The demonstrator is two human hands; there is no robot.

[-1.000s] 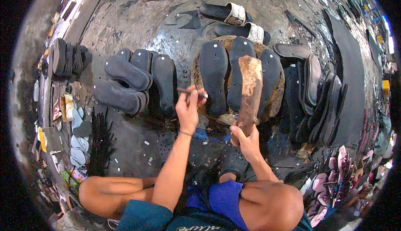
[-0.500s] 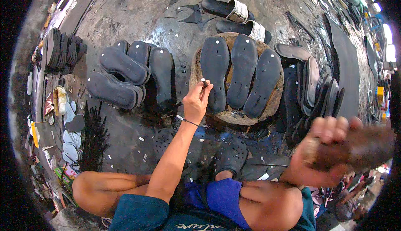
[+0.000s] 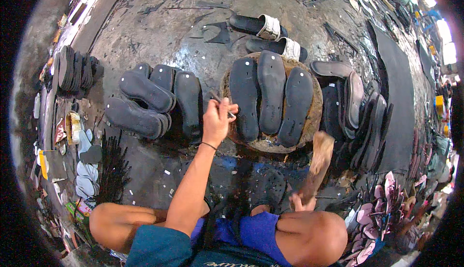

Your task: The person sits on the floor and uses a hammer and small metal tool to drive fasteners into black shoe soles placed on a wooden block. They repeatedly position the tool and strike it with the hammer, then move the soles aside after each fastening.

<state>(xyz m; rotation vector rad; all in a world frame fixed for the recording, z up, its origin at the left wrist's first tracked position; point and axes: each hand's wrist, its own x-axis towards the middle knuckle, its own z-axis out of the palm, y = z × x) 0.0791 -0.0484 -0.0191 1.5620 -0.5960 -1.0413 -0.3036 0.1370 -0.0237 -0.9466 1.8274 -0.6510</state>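
In my left hand [image 3: 217, 122] is a slim dark metal punch [image 3: 231, 115], pinched at a slant just left of the block. My right hand [image 3: 302, 203] grips the lower end of a wooden mallet [image 3: 320, 158], whose head tilts up beside my right knee. Three dark shoe soles, a left one [image 3: 244, 100], a middle one [image 3: 271, 91] and a right one [image 3: 296, 106], lie side by side on a round wooden block [image 3: 309, 129]. Small holes show in them, and each has a pale dot near its far end.
More dark soles [image 3: 135, 117] are stacked left of the block, others [image 3: 377, 127] to its right. White-strapped slides [image 3: 270, 28] lie beyond it. A dark rubber sheet [image 3: 398, 98] curves along the right. Pink pieces [image 3: 372, 218] pile up at lower right; black strips [image 3: 112, 165] lie at left.
My right hand has come down and inward with the mallet from its raised place at the right. My left hand has drawn left off the left sole, and the punch has tipped over.
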